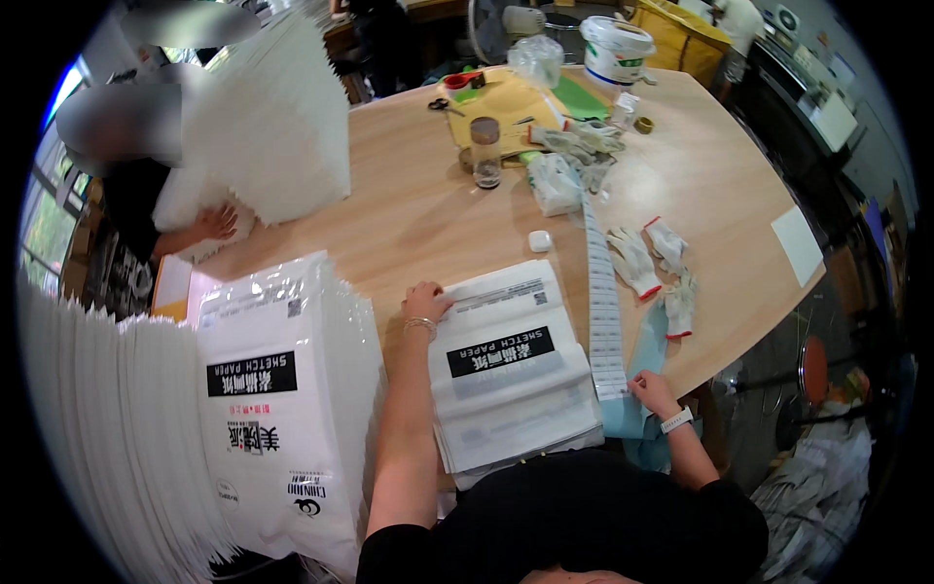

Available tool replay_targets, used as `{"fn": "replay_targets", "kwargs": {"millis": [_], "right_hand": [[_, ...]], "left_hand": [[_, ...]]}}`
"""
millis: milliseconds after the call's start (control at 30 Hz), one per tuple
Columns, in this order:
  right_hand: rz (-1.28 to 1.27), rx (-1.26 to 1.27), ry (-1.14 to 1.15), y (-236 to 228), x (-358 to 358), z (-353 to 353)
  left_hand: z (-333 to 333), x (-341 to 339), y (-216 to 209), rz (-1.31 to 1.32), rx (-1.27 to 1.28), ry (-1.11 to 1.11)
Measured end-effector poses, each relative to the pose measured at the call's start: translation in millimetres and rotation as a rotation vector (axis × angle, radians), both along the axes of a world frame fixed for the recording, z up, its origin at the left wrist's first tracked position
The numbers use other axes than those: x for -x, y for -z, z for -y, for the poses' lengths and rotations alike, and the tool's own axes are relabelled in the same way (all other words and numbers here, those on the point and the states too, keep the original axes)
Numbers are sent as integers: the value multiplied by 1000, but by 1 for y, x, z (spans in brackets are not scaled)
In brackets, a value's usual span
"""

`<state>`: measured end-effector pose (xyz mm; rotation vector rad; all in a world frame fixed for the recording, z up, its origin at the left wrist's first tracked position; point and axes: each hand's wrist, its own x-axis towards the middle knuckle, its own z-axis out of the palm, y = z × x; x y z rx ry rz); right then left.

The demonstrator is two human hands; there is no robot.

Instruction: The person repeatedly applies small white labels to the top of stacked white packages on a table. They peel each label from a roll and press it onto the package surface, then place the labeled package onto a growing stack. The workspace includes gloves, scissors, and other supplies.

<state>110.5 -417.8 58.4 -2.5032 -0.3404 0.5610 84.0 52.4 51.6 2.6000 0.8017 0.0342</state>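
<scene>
In front of me lies a stack of white printed plastic bags [516, 409], with a black block of print on the top one. My left hand [426, 302] rests on the stack's far left corner, fingers spread over the edge. To the right of the bags, a long strip of labels [603, 292] on pale blue backing runs from the far part of the table toward me. At its near end my right hand [650, 391] is closed, thumb and fingers pinching the strip's edge. Whether a single label is between those fingertips is too small to tell.
Tall stacks of packed paper [263, 419] stand at my left. Across the table, a person's hand [216, 222] touches another paper stack [282, 127]. Work gloves [632, 261], a small white case [540, 241], a bottle [485, 154] and a white bucket [617, 51] are on the table.
</scene>
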Motion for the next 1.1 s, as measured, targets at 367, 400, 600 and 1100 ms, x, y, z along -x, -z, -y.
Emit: {"fn": "replay_targets", "kwargs": {"millis": [367,400,600,1100], "right_hand": [[-474,-687,464,15,11,-8],[-455,-674,422,11,10,-8],[-414,-689,323,11,8,-3],[-361,-768,226,-1,10,1]], "left_hand": [[-18,0,3,75,388,34],[-21,-1,6,75,433,26],[-20,3,-13,161,453,85],[52,57,-67,547,-141,345]]}}
